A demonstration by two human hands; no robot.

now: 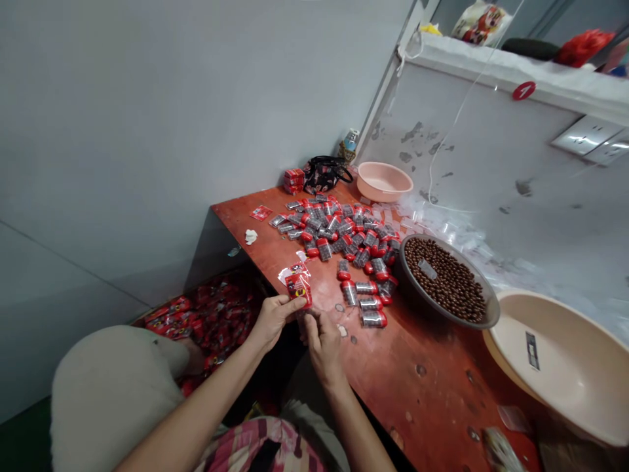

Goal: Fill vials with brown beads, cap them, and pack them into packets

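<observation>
My left hand [275, 321] and my right hand [322, 345] are together over the near edge of a red-brown table [403, 387]. My left hand's fingers grip a small red card packet [299, 289], and my right fingertips pinch its lower edge. A torn clear wrapper [293, 270] lies just behind the packet. Beyond my hands is a large heap of clear red-capped capsule containers [334, 229] filled with dark beads. Several stray ones [371, 303] lie closest to my right hand.
A grey bowl of brown beads [445, 278] and a peach basin [555, 354] stand right. Clear plastic pieces [432, 226] lie along the wall. A pink bowl [383, 181], black bag [324, 174] and red boxes [293, 181] stand behind. Red packets [216, 321] fill a container below left.
</observation>
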